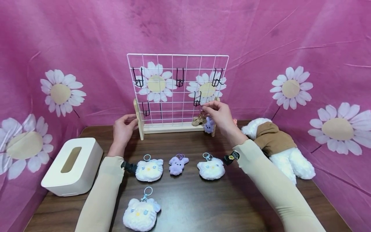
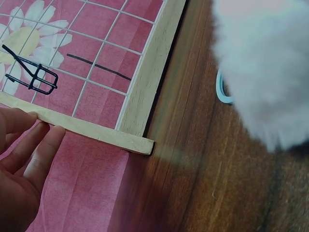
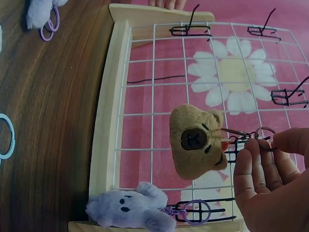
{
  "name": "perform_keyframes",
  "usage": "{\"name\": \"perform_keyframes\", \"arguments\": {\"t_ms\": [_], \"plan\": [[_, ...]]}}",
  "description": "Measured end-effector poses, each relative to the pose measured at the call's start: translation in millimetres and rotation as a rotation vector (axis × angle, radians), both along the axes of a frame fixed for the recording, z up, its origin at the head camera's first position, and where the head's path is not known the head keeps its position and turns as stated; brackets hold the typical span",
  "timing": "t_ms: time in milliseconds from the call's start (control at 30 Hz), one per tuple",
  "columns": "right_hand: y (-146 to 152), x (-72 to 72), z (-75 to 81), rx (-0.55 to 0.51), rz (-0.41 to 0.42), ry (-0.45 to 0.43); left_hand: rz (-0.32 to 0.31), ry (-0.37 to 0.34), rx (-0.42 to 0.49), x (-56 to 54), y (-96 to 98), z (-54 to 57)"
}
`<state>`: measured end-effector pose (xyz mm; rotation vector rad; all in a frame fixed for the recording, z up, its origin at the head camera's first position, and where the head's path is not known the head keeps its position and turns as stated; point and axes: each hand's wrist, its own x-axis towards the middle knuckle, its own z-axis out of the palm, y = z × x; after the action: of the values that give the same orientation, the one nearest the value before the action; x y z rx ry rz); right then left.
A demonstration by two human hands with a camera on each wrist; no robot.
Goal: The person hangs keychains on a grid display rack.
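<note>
My right hand [image 1: 220, 116] pinches the ring of a brown plush animal keychain [image 3: 195, 141] with a dark muzzle. The plush hangs in front of a white wire grid rack [image 1: 178, 54], its ring close to a black hook [image 1: 197, 100]. Below it, a purple plush keychain [image 3: 128, 208] hangs at the rack's lower right. With fairly straight fingers, my left hand [image 1: 123, 130] touches the outer side of the rack's left wooden post [image 2: 91, 133]. Other black hooks [image 1: 180, 79] on the grid carry nothing.
Nearer me lie white cat-face plush keychains [image 1: 149, 170] and a purple plush keychain [image 1: 177, 165]. A white tissue box [image 1: 87, 161] stands at left. A white plush toy in a brown top [image 1: 272, 138] lies at right. A pink flowered cloth [image 1: 101, 38] hangs behind the table.
</note>
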<state>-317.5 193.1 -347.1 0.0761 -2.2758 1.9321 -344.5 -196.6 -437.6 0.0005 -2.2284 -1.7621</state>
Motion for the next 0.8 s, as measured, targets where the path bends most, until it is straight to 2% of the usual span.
{"name": "perform_keyframes", "arguments": {"t_ms": [333,600,800], "plan": [[1,-12.4,-4.7,0.066,-0.008,-0.031,-0.009,0.011,0.009,-1.9,-0.2,-1.3],[-4,-19.6,-0.5,0.169,-0.041,-0.068,-0.016,0.001,0.014,-1.4,0.3,1.0],[-9,-25.0,3.0,0.196,-0.048,-0.086,-0.018,0.008,0.024,-1.7,0.3,-0.1]]}}
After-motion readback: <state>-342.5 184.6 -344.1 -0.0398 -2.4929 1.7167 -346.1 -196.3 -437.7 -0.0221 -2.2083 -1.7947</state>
